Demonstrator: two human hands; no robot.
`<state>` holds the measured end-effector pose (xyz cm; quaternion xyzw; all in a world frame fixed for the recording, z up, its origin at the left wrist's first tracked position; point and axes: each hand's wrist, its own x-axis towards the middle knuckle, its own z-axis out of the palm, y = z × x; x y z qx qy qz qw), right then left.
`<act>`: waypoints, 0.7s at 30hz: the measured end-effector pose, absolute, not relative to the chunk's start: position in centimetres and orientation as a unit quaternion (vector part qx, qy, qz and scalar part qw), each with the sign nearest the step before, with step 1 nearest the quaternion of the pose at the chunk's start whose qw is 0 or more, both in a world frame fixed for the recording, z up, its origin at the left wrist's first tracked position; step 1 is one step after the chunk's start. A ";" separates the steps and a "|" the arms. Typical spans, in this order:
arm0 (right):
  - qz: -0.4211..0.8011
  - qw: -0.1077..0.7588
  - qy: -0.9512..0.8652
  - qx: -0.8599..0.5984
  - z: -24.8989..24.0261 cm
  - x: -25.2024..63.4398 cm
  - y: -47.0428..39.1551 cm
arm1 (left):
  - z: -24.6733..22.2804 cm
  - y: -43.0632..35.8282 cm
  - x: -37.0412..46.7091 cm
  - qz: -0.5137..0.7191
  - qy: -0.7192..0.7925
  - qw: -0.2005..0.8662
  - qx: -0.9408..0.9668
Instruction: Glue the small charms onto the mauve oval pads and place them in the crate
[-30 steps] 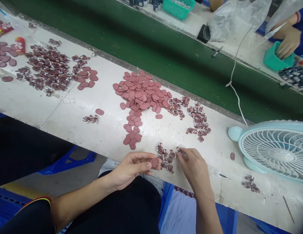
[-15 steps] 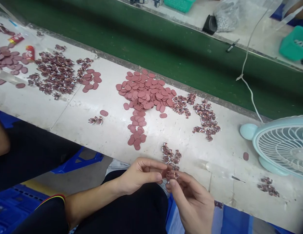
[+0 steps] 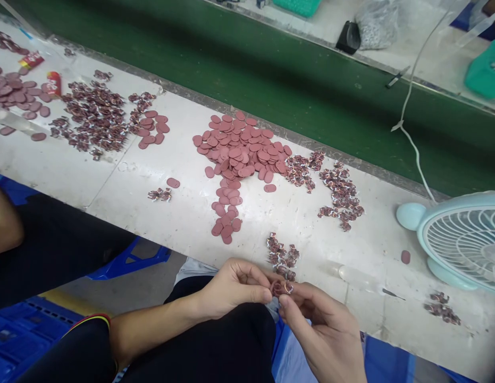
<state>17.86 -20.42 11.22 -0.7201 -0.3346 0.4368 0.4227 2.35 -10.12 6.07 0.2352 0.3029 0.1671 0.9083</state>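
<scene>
Between the fingertips of my left hand (image 3: 239, 284) and my right hand (image 3: 322, 319) is a small brown figurine (image 3: 282, 288) with pale and orange marks. Both hands pinch it over the front edge of the table. Its lower part is hidden by the fingers. Just beyond my fingertips lies a small cluster of like brown figurines (image 3: 282, 254). Farther back, a heap of flat reddish-brown oval discs (image 3: 241, 151) trails toward me in a narrow strip. Right of that heap lie more brown figurines (image 3: 340, 192).
A light blue fan (image 3: 466, 239) stands at the right. A clear tube with a dark thin tip (image 3: 361, 279) lies near the front edge. Another pile of figurines (image 3: 96, 114) and red wrappers (image 3: 53, 83) are at the left, near a person's arm (image 3: 6, 221). A green strip (image 3: 271, 90) runs behind.
My fingers have shifted slightly on the figurine, which appears turned a little. The whole view has moved slightly; the piles on the table look the same.
</scene>
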 end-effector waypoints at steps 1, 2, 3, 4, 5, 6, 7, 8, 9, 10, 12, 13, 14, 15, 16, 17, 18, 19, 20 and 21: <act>0.442 0.421 -0.333 -0.719 11.2 18.0 -20.4 | 6.1 -10.2 2.4 0.169 0.306 0.907 0.237; 0.450 0.420 -0.330 -0.716 11.2 18.1 -20.4 | 6.1 -10.2 2.4 0.171 0.308 0.905 0.239; 0.458 0.419 -0.328 -0.712 11.2 18.2 -20.5 | 6.2 -10.3 2.4 0.173 0.309 0.904 0.239; 0.465 0.419 -0.326 -0.708 11.2 18.3 -20.5 | 6.2 -10.3 2.4 0.175 0.309 0.904 0.238; 0.472 0.420 -0.327 -0.703 11.3 18.4 -20.5 | 6.2 -10.4 2.4 0.176 0.306 0.905 0.237; 0.475 0.419 -0.328 -0.701 11.3 18.6 -20.6 | 6.3 -10.4 2.5 0.177 0.304 0.906 0.237; 0.478 0.416 -0.332 -0.699 11.4 18.7 -20.6 | 6.3 -10.5 2.5 0.177 0.300 0.906 0.240; 0.477 0.411 -0.336 -0.700 11.5 18.7 -20.7 | 6.3 -10.5 2.5 0.177 0.298 0.906 0.243; 0.475 0.406 -0.340 -0.703 11.6 18.8 -20.7 | 6.3 -10.5 2.5 0.178 0.297 0.906 0.245; 0.473 0.402 -0.343 -0.705 11.6 18.8 -20.7 | 6.4 -10.6 2.5 0.179 0.297 0.905 0.246; 0.471 0.405 -0.339 -0.707 11.7 18.7 -20.6 | 6.4 -10.6 2.5 0.186 0.299 0.904 0.242; 0.472 0.413 -0.334 -0.704 11.8 18.5 -20.5 | 6.4 -10.6 2.5 0.190 0.300 0.904 0.237; 0.475 0.421 -0.325 -0.701 11.8 18.4 -20.4 | 6.5 -10.6 2.5 0.191 0.302 0.904 0.233; 0.479 0.430 -0.316 -0.697 11.7 18.2 -20.4 | 6.5 -10.6 2.5 0.190 0.304 0.904 0.232; 0.480 0.438 -0.306 -0.696 11.7 18.0 -20.3 | 6.6 -10.6 2.5 0.186 0.307 0.904 0.232; 0.479 0.445 -0.298 -0.695 11.7 17.8 -20.4 | 6.6 -10.6 2.5 0.182 0.311 0.903 0.233; 0.477 0.452 -0.291 -0.695 11.6 17.7 -20.4 | 6.6 -10.6 2.5 0.180 0.314 0.902 0.235; 0.476 0.457 -0.284 -0.696 11.5 17.6 -20.4 | 6.6 -10.6 2.5 0.178 0.316 0.901 0.237; 0.474 0.463 -0.277 -0.696 11.4 17.5 -20.4 | 6.5 -10.6 2.5 0.180 0.318 0.900 0.239; 0.474 0.469 -0.271 -0.694 11.3 17.4 -20.4 | 6.5 -10.6 2.6 0.183 0.319 0.898 0.240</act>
